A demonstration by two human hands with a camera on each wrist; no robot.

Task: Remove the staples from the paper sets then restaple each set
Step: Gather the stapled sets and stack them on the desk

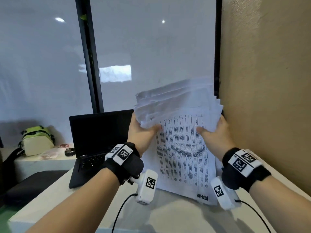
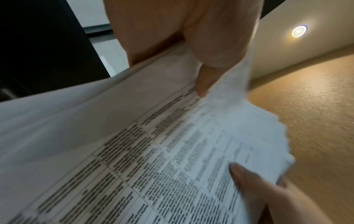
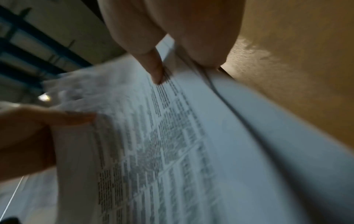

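Observation:
A thick stack of printed paper sets (image 1: pixel 181 148) stands on its lower edge on the white table (image 1: pixel 168 214), tilted up toward the window, its top sheets fanned out. My left hand (image 1: pixel 143 130) grips the stack's left edge, thumb on the printed front page. My right hand (image 1: pixel 213 130) grips the right edge the same way. In the left wrist view my left hand (image 2: pixel 201 72) pinches the paper stack (image 2: pixel 153 151), with the right hand's thumb (image 2: pixel 241 174) lower down. The right wrist view shows my right hand (image 3: pixel 172 60) pinching the paper stack (image 3: pixel 172 136). No stapler or staple remover is in view.
An open black laptop (image 1: pixel 99 143) sits just left of the papers. A green and cream bag (image 1: pixel 37 140) rests on a lower ledge at far left, a dark cushion (image 1: pixel 33 182) below it. A tan wall (image 1: pixel 269 98) is close on the right, frosted glass (image 1: pixel 151 47) behind.

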